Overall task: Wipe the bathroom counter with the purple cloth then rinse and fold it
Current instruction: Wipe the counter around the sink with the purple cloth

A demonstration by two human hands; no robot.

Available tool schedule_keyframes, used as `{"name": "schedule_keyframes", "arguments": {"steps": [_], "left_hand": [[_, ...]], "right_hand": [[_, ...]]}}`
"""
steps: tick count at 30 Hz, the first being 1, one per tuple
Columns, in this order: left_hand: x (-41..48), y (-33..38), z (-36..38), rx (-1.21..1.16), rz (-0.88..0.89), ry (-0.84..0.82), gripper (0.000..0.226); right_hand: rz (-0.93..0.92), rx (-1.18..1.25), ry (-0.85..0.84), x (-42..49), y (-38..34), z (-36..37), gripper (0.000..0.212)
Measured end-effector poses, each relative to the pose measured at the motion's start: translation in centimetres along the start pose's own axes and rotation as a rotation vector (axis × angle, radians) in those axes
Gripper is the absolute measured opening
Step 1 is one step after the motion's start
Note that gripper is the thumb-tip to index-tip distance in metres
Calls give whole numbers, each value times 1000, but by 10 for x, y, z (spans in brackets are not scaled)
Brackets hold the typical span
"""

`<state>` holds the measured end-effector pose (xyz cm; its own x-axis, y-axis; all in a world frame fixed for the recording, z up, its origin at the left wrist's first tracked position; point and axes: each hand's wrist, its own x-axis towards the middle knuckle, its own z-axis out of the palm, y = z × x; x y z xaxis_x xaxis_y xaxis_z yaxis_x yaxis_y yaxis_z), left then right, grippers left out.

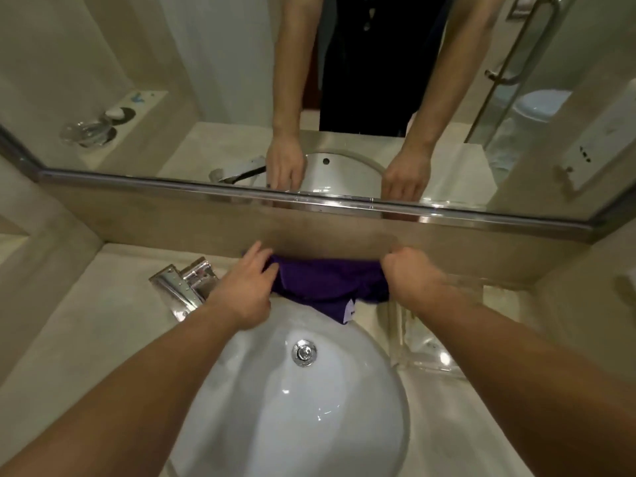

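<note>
Gripping purple cloth (327, 280) w/ L hand (247, 287) & R hand (409, 273), fingers (392, 262) clamped on it, corner over sink (309, 425).

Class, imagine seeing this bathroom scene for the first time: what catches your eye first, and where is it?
The purple cloth stands out, bunched against the back wall behind the white sink, its ends held by the left hand and right hand. A shiny chrome tap sits left of the sink, and the mirror above reflects both arms.
</note>
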<state>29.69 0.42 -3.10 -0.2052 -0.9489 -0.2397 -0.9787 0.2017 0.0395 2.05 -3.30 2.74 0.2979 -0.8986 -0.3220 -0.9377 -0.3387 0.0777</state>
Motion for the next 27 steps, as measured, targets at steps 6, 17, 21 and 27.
{"name": "schedule_keyframes", "arguments": {"steps": [6, 17, 21, 27], "left_hand": [[6, 18, 37, -126, -181, -147, 55], [56, 4, 84, -85, -29, 6, 72], [65, 0, 95, -235, -6, 121, 53], [60, 11, 105, -220, 4, 108, 76]], "right_hand": [[-18, 181, 104, 7, -14, 49, 27], [153, 1, -41, 55, -52, 118, 91], [150, 38, 150, 55, -64, 140, 73], [256, 280, 297, 45, -71, 171, 78]]}}
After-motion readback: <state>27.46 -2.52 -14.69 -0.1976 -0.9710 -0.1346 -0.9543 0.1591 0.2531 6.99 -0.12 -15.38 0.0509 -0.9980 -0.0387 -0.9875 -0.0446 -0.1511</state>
